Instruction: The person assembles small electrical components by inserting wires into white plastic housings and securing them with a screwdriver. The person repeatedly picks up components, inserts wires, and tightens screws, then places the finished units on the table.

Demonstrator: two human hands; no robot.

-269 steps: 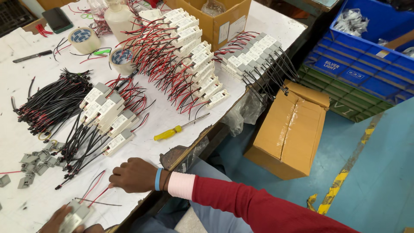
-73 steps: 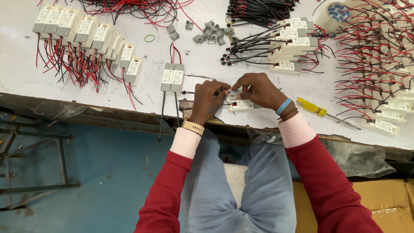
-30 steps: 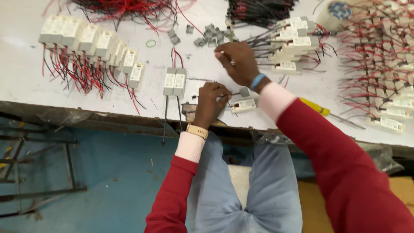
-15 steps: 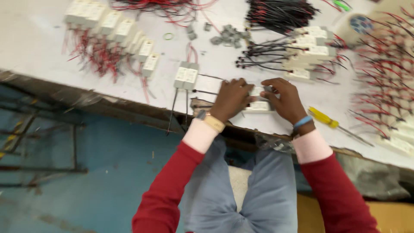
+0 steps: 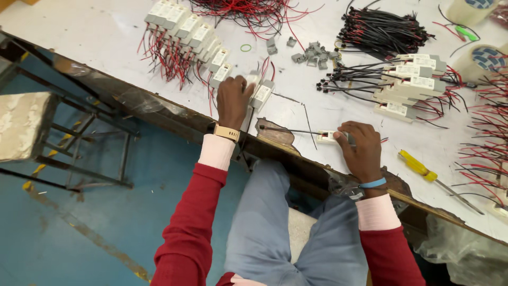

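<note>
2 bare hands work at the near edge of the white bench (image 5: 95, 37). Left hand (image 5: 233, 100) lies palm-down, fingers curled over 1 small white module (image 5: 248, 85), closed on its near end, beside a second like module (image 5: 262, 93). Right hand (image 5: 361, 148) rests to the right of that pair, fingers bent and pinching a white module with black leads (image 5: 329, 136); the leads (image 5: 288, 130) run leftward from it, long axis roughly parallel to the bench edge, pointing toward the left hand. Right hand is the nearer to this piece; left hand is well apart from it. Right of the right hand lies a yellow-handled screwdriver (image 5: 415, 163). Beyond the module pair lie a row of red-wired modules (image 5: 185, 32), loose grey connectors (image 5: 312, 53), and a bundle of black leads (image 5: 381, 32). No containers with visible contents appear; tape rolls (image 5: 484, 58) sit at the far right.
</note>
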